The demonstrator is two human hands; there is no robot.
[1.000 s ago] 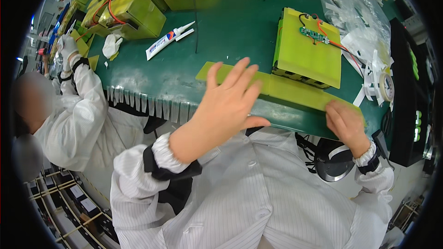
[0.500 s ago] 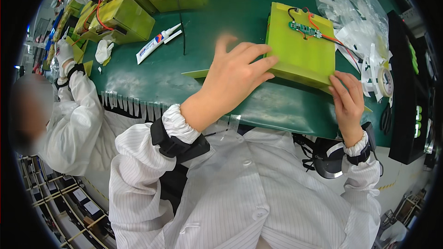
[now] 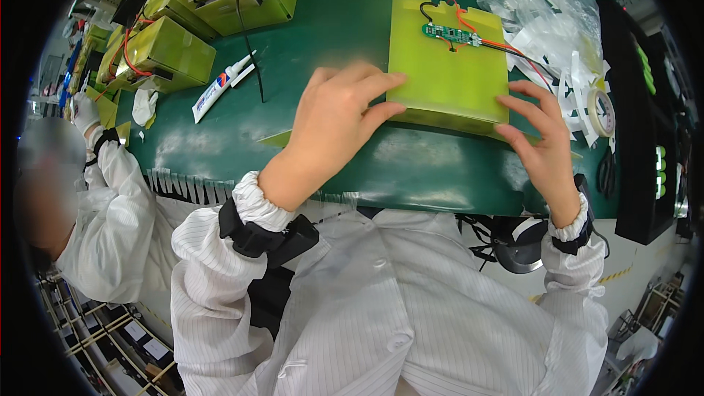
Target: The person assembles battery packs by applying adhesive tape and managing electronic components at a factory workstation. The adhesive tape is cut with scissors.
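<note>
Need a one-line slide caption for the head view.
Bare left hand and right hand press on a flat yellow-green wrapped pack with a small green circuit board on a green mat.

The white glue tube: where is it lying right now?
In the head view the white glue tube lies on the green table, left of the person's left hand and just right of a yellow-green pack.
</note>
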